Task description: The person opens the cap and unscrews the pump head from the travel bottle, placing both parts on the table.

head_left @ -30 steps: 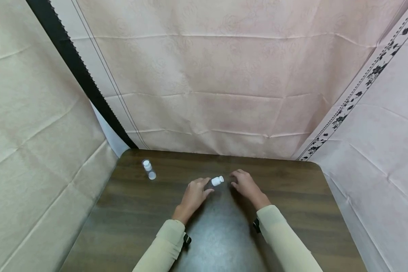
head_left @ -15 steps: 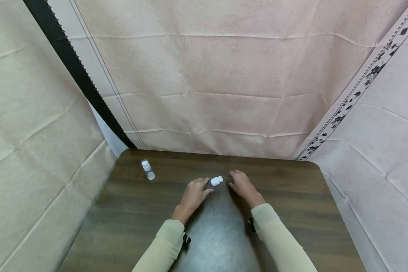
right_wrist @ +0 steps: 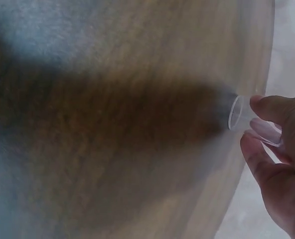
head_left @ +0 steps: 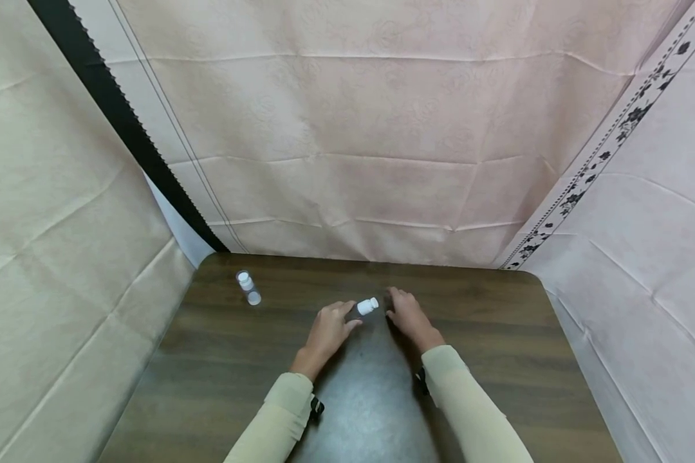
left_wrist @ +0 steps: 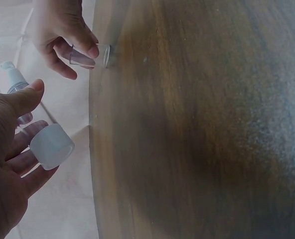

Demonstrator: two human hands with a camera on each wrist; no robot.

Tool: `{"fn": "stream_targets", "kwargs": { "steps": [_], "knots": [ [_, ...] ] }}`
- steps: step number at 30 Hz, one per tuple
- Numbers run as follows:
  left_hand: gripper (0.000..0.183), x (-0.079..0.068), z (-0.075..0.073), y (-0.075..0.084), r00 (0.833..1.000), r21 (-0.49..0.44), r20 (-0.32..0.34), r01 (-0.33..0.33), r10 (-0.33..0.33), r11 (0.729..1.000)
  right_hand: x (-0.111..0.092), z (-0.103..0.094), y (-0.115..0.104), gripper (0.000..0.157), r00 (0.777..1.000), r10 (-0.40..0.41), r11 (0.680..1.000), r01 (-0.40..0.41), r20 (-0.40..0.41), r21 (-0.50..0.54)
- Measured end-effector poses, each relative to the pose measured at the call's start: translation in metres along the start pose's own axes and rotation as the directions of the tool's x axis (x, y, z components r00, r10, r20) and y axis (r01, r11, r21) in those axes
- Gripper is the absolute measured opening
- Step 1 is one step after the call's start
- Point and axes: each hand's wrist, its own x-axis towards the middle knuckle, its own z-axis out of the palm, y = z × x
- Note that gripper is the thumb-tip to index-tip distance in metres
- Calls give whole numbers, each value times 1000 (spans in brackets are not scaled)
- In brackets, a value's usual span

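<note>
My left hand (head_left: 326, 333) grips a small clear pump bottle (head_left: 367, 306) near the table's middle. Its white pump top (left_wrist: 10, 77) points right in the head view, and a white base (left_wrist: 52, 147) shows at the other end in the left wrist view. Thumb and fingers curl round the bottle's clear body. Just to the right, my right hand (head_left: 410, 318) pinches a clear, hollow plastic cap (right_wrist: 237, 113) between thumb and fingers, its round rim facing the tabletop. A gap separates cap and pump top.
A second small bottle (head_left: 249, 289) with white top and base is at the table's far left corner. The brown wooden table (head_left: 220, 379) has rounded far corners. Pale cloth (head_left: 347, 141) hangs behind it and at both sides.
My right hand has moved left with the clear cap, closer to the pump bottle. My left hand holds the bottle almost still. The view has shifted slightly.
</note>
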Motion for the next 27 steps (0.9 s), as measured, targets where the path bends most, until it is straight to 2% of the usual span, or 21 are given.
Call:
{"fn": "stream_targets", "kwargs": {
  "steps": [8,14,18,27],
  "knots": [
    [44,1,-1,0,1000,-25,10,23,-22,999,2,3,-5,54,998,63,998,-63,21,3],
    [43,-1,0,3,1000,-18,24,14,-13,1000,-4,4,1,71,996,79,996,-80,37,45],
    [42,-1,-1,3,1000,-9,15,2,-2,1000,-8,-4,4,78,997,76,993,-77,11,89],
    [42,1,0,8,1000,-10,3,-4,4,1000,-17,-29,9,77,998,39,994,-34,-39,106]
  ]
}}
